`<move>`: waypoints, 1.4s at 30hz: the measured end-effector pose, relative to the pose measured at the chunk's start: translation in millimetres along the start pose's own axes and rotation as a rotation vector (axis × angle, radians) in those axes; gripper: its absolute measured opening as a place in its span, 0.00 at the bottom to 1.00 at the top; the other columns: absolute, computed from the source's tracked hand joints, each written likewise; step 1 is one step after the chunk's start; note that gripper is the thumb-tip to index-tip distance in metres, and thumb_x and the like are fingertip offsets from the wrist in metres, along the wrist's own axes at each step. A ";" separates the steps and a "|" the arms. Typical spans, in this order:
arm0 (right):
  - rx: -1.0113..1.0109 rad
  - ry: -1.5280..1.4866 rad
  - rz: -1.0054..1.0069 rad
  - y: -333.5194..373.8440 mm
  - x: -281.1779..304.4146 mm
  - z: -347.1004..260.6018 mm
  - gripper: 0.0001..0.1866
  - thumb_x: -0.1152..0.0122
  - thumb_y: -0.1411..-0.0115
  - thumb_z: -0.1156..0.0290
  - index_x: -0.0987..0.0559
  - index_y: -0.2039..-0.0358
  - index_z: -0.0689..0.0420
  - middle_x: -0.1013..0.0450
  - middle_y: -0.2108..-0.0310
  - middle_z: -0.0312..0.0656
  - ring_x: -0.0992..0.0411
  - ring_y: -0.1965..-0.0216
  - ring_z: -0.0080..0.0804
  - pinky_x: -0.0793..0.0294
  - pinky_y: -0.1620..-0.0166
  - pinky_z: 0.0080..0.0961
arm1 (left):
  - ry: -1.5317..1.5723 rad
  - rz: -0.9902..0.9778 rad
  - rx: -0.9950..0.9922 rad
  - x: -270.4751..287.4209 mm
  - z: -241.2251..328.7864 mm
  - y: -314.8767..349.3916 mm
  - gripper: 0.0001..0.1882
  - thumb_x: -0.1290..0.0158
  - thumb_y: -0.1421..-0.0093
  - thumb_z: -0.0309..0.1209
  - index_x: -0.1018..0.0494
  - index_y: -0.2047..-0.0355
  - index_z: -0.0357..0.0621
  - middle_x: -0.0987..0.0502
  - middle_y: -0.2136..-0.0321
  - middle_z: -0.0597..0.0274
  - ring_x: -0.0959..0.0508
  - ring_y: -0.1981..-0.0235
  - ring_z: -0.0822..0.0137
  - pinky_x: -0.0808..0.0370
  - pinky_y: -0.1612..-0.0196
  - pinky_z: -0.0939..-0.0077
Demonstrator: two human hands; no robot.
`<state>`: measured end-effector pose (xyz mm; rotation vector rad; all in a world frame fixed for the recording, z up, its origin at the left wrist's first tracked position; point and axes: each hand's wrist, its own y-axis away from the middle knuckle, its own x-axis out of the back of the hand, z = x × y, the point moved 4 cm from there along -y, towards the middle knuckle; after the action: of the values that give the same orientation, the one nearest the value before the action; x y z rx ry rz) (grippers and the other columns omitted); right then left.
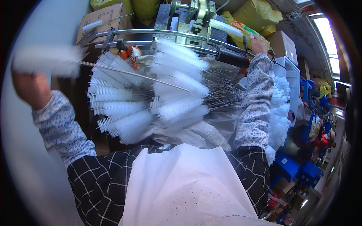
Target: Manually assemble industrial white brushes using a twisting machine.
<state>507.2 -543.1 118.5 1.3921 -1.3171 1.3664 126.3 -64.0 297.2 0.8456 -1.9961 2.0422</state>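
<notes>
At the far left my left hand (32,88) is raised and closed around a white bottle brush (49,60). Both are smeared by motion. The brush's thin wire stem points right, across the pile. My right hand (258,44) is at the upper right, by the end of the machine's rails, with its fingers curled in. What it grips is hidden. Just left of it, another white brush (225,27) lies along the metal machine (190,28). Below the rails, many white brushes (177,81) are heaped in fans, with their wire stems bunched toward my right forearm.
Two steel rails (151,33) with a black grip (232,59) cross in front of me. Cardboard boxes (100,22) and yellow sacks (258,15) stand behind. More brushes (279,109) fill the right side beside a pale plastic crate (296,84). Blue bins (288,165) sit farther right.
</notes>
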 end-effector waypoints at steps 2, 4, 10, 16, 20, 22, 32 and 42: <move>0.130 0.134 0.055 4.5 -6.9 -1.6 0.17 0.54 0.49 0.57 0.29 0.60 0.51 0.31 0.64 0.46 0.33 0.62 0.42 0.37 0.58 0.29 | 0.331 -0.057 0.064 -20.6 29.8 -2.4 0.13 0.53 0.50 0.27 0.34 0.64 0.37 0.30 0.66 0.55 0.29 0.67 0.63 0.31 0.65 0.78; 0.320 -0.038 -0.086 -12.4 -16.7 24.4 0.15 0.55 0.47 0.58 0.28 0.63 0.51 0.31 0.67 0.47 0.33 0.63 0.40 0.36 0.59 0.26 | 0.983 -0.172 0.331 -41.3 44.5 -1.0 0.14 0.58 0.46 0.30 0.37 0.61 0.37 0.32 0.65 0.57 0.30 0.65 0.68 0.31 0.63 0.80; 0.265 -0.611 -0.391 75.2 69.1 -0.9 0.14 0.53 0.46 0.65 0.29 0.61 0.58 0.31 0.69 0.39 0.35 0.66 0.23 0.36 0.63 0.17 | 1.664 -0.591 0.511 -70.5 133.1 8.3 0.11 0.63 0.43 0.33 0.41 0.64 0.38 0.32 0.71 0.59 0.27 0.73 0.69 0.27 0.68 0.77; 0.576 -1.020 -0.646 151.4 103.0 -142.1 0.22 0.54 0.45 0.61 0.37 0.54 0.60 0.34 0.64 0.41 0.36 0.64 0.25 0.34 0.62 0.18 | 1.750 -0.581 0.291 -78.8 208.9 20.7 0.09 0.64 0.42 0.33 0.42 0.67 0.40 0.33 0.74 0.58 0.26 0.72 0.67 0.26 0.69 0.78; 0.707 -1.201 -0.659 178.1 92.4 -184.8 0.20 0.52 0.47 0.62 0.35 0.57 0.62 0.32 0.66 0.45 0.33 0.65 0.30 0.33 0.61 0.23 | 1.612 -0.638 0.267 -77.3 201.8 34.4 0.08 0.63 0.43 0.31 0.42 0.65 0.40 0.33 0.71 0.57 0.27 0.73 0.69 0.27 0.69 0.77; 0.683 -0.977 -0.448 158.9 73.5 -165.9 0.20 0.51 0.48 0.63 0.35 0.58 0.61 0.32 0.67 0.44 0.33 0.65 0.31 0.34 0.61 0.24 | 1.700 -0.780 0.371 -88.0 171.4 45.3 0.10 0.65 0.42 0.34 0.42 0.62 0.42 0.32 0.70 0.56 0.28 0.73 0.71 0.28 0.69 0.78; 0.290 -0.053 0.044 60.0 3.5 -93.6 0.16 0.52 0.52 0.68 0.30 0.60 0.45 0.31 0.65 0.38 0.37 0.63 0.36 0.40 0.56 0.29 | 0.550 -0.984 0.114 -136.4 61.8 131.8 0.09 0.59 0.49 0.26 0.36 0.68 0.37 0.32 0.73 0.51 0.33 0.68 0.55 0.37 0.63 0.68; 0.347 -0.104 0.020 49.9 -7.0 -97.8 0.17 0.52 0.51 0.68 0.31 0.58 0.44 0.32 0.62 0.37 0.39 0.59 0.35 0.44 0.54 0.31 | 0.499 -0.989 0.070 -132.8 55.6 121.8 0.05 0.58 0.49 0.26 0.36 0.72 0.38 0.34 0.78 0.55 0.33 0.74 0.61 0.36 0.69 0.71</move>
<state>440.8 -455.5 117.6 1.7029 -1.2007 1.6106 191.9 -93.4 122.8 0.9389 -0.9344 1.5020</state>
